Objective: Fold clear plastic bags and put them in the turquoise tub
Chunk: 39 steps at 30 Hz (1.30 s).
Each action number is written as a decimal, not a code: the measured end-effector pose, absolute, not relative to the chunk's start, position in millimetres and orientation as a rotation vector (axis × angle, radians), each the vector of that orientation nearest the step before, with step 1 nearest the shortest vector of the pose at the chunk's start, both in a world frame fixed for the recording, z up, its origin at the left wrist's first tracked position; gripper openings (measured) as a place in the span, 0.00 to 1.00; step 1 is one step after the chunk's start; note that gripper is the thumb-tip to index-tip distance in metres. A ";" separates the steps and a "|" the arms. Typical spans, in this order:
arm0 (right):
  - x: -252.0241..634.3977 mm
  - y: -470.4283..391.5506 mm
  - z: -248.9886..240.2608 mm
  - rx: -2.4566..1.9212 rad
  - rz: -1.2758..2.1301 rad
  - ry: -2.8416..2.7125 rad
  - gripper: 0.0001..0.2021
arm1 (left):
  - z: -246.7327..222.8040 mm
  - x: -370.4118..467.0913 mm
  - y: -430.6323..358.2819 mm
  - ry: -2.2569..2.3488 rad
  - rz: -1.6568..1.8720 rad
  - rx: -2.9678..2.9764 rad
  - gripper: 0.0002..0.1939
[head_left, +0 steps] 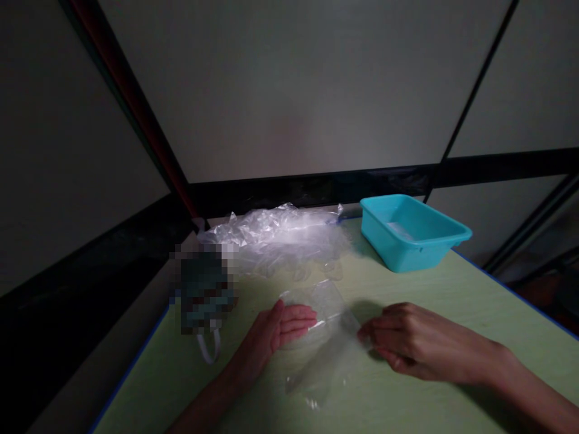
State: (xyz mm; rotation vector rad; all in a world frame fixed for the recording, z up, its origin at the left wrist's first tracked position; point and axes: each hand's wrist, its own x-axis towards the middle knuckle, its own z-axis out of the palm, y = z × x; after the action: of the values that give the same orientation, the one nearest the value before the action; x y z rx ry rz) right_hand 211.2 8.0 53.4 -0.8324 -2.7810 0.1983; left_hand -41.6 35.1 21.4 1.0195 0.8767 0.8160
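A clear plastic bag (332,355) lies on the pale green table between my hands, with a fold or flap across it. My left hand (289,325) rests palm up with its fingers stretched out straight, against the bag's left part; whether the fingers are inside or on top of the film I cannot tell. On the right, my right hand (402,340) is closed, its fingertips pinching the bag's right edge. Slight blur covers those fingertips.
Behind the hands lies a heap of crumpled clear plastic bags (284,235). A turquoise plastic basin (411,241) stands at the back right of the table (452,301). At the left is a pixelated object (205,289) with a white strap. Panelled walls rise behind.
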 end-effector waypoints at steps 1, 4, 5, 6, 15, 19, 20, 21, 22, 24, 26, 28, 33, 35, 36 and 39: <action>211.6 8.0 53.9 -0.841 0.256 -2.761 0.11 | 21.6 -41.5 35.2 0.883 0.817 1.017 0.31; 211.3 9.6 53.0 -0.838 0.354 -2.753 0.10 | 22.4 -40.8 35.3 0.905 0.820 1.012 0.31; 211.0 10.9 51.8 -0.828 0.359 -2.760 0.10 | 22.5 -40.7 35.2 0.909 0.819 1.012 0.32; 210.5 12.5 50.3 -0.815 0.346 -2.775 0.09 | 22.4 -40.6 35.1 0.908 0.819 1.012 0.32; 207.3 26.9 35.4 -0.723 0.206 -2.808 0.11 | 17.7 -41.4 37.0 0.903 0.810 1.022 0.36; 206.6 31.4 32.1 -0.717 0.273 -2.780 0.13 | 17.6 -40.2 37.3 0.912 0.810 1.021 0.37; 206.7 32.3 31.6 -0.716 0.290 -2.774 0.13 | 17.5 -40.3 37.7 0.913 0.810 1.022 0.37; 207.0 33.0 31.3 -0.718 0.308 -2.769 0.13 | 17.3 -40.8 38.2 0.916 0.808 1.024 0.37; 207.2 33.4 31.2 -0.725 0.329 -2.765 0.13 | 17.3 -41.6 38.8 0.921 0.804 1.031 0.36; 207.6 33.9 31.5 -0.741 0.368 -2.753 0.13 | 17.9 -44.1 39.7 0.959 0.784 1.060 0.35; 207.7 34.1 31.7 -0.759 0.392 -2.735 0.14 | 20.1 -46.9 39.7 1.043 0.767 1.107 0.32; 207.9 34.5 31.2 -0.760 0.407 -2.722 0.14 | 23.9 -49.1 38.7 1.154 0.779 1.164 0.30; 209.0 36.1 27.0 -0.815 0.486 -2.670 0.15 | 32.1 -51.1 35.8 1.331 0.796 1.284 0.26; 208.6 36.9 25.6 -0.864 0.527 -2.620 0.14 | 32.0 -52.0 36.0 1.367 0.803 1.322 0.24; 207.7 37.7 25.3 -0.897 0.542 -2.582 0.14 | 31.4 -52.7 36.5 1.386 0.814 1.342 0.24; 201.8 42.6 26.2 -1.025 0.624 -2.432 0.12 | 28.3 -55.2 38.7 1.416 0.826 1.390 0.21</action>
State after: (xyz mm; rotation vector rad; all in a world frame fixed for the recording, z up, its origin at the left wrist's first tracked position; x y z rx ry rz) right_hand 201.8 42.6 26.2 -1.0251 -2.4324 0.6244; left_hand -55.2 38.7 28.3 1.3900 1.4157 0.8255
